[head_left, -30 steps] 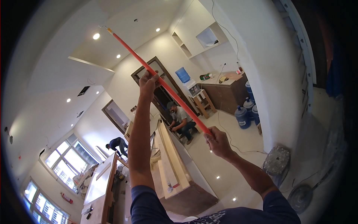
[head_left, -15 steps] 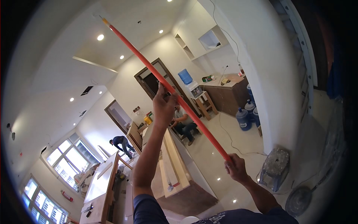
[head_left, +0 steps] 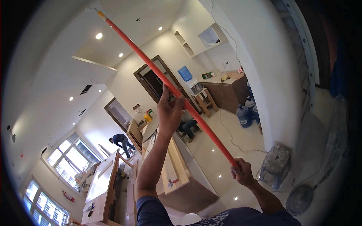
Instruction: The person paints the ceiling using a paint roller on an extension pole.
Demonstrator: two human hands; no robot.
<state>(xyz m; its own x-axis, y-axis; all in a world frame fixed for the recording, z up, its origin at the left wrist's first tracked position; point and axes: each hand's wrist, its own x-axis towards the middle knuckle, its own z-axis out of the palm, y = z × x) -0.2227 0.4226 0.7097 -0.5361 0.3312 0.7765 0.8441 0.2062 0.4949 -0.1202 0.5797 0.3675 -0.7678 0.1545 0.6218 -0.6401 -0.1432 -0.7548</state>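
Note:
A long red pole (head_left: 143,57) slants across the head view, from the lower right up to the ceiling at the upper left. Its far end has a yellow collar (head_left: 101,15) and a thin metal tip, too small to make out. My left hand (head_left: 170,113), raised in the middle, has its fingers around the pole's middle part. Down at the right, my right hand (head_left: 243,172) is closed around the pole's lower end.
Below my arms stands a wooden counter (head_left: 188,197). To the right are a spattered stool (head_left: 277,160), a round fan-like object (head_left: 299,199) and water jugs (head_left: 244,116). One person (head_left: 121,142) bends over at the left; another (head_left: 187,128) sits behind my hand.
The pole's tip has shifted a little up and to the left. Both hands have moved slightly right and down in view, still gripping the pole.

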